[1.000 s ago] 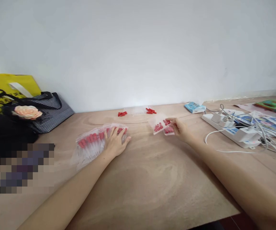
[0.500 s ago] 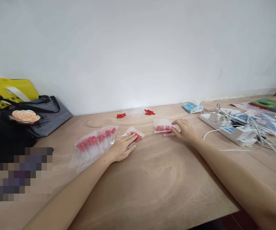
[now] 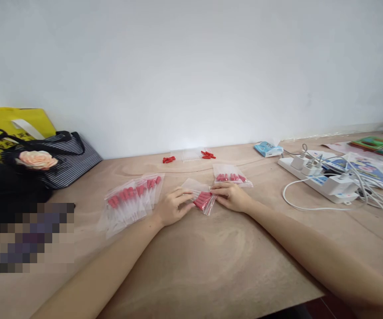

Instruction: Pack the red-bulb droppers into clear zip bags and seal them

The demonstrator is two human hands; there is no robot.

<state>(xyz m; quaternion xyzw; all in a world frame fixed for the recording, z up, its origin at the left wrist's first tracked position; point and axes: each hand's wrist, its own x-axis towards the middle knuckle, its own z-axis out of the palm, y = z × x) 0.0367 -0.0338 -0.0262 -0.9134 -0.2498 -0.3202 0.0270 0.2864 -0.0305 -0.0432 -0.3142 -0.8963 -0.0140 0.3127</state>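
Small see-through bag (image 3: 203, 201) with red pieces (image 3: 203, 200) inside lies on the surface (image 3: 211, 261) between both hands. Left hand (image 3: 191, 201) pinches its left side, thumb and fingers closed near the edge; right hand (image 3: 214, 195) pinches the right side, fingers curled. Exact contact is partly hidden by the fingers.

Bag looks light, thin, floppy; film probably slippery and quick to crease. Pieces look firmer, likely slide about inside. Not obviously fragile. Best hold: flat side edges or the striped edge, thumb against fingers; gripping over the lumps would likely bunch the film.

Around: fanned, overlapping filled bags (image 3: 128, 201) left, near the left hand; a thin sheet there could snag on the wrist. More filled bags (image 3: 231, 173) just beyond the right hand, close enough to be nudged; can't tell if touching. Two loose red piles (image 3: 169, 159) at the back, flat clear plastic (image 3: 191, 154) between. Blue packet (image 3: 267, 149) farther right. Power strip (image 3: 324, 181) and white cables (image 3: 297, 207) right of the right forearm, a catch risk if it swings outward. Striped bag (image 3: 68, 157) far left, well apart.
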